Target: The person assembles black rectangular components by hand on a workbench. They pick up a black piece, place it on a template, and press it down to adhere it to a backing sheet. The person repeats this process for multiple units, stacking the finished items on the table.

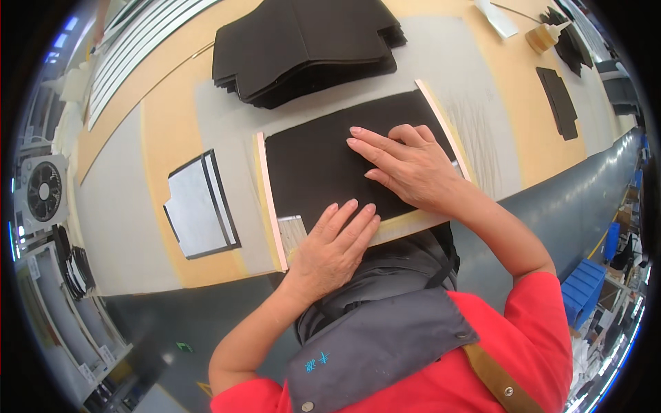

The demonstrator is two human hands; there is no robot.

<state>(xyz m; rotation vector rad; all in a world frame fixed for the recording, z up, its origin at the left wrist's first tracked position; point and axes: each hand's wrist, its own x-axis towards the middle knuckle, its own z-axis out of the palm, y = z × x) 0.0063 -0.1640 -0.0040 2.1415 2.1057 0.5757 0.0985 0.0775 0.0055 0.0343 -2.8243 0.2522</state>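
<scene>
A flat black sheet (310,158) lies on the table between two pale strips, a left strip (271,199) and a right strip (441,124). My left hand (336,241) rests at the sheet's near edge, its fingers stretched out over the black surface. Farther in, my right hand (406,162) lies over the right half of the sheet. Its index and middle fingers point left, while the others are partly bent. Neither hand grips anything that I can see. Beyond the sheet stands a thick stack of black cut panels (303,45).
Left of the sheet lies a white panel with black edging (200,206). At the right are a small black cut piece (556,103), a glue bottle with a pointed tip (546,36) and a white piece (497,19). White strips (148,51) lie far left; a fan (45,189) stands beyond the table.
</scene>
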